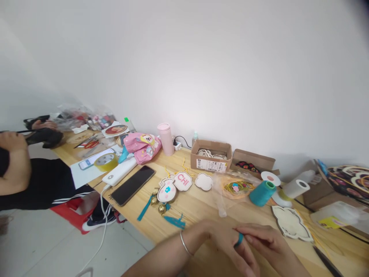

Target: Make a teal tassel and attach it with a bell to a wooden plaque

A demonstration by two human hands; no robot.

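Observation:
Near the front edge of the table, my left hand, a silver bangle at its wrist, has teal thread wound in a band round its fingers. My right hand meets it from the right, thumb and fingers pinched together beside that band; the strand between them is too fine to make out. A cone of teal thread stands beyond my hands. To the left lie a gourd-shaped embroidered charm with brass bells and teal tassels, a "CHI" charm and a blank cloud-shaped piece.
Behind stand a cardboard box of charm pieces and a pink tumbler. A phone and power bank lie left. A wooden plaque and dark tool lie right. Another person's arm is at far left.

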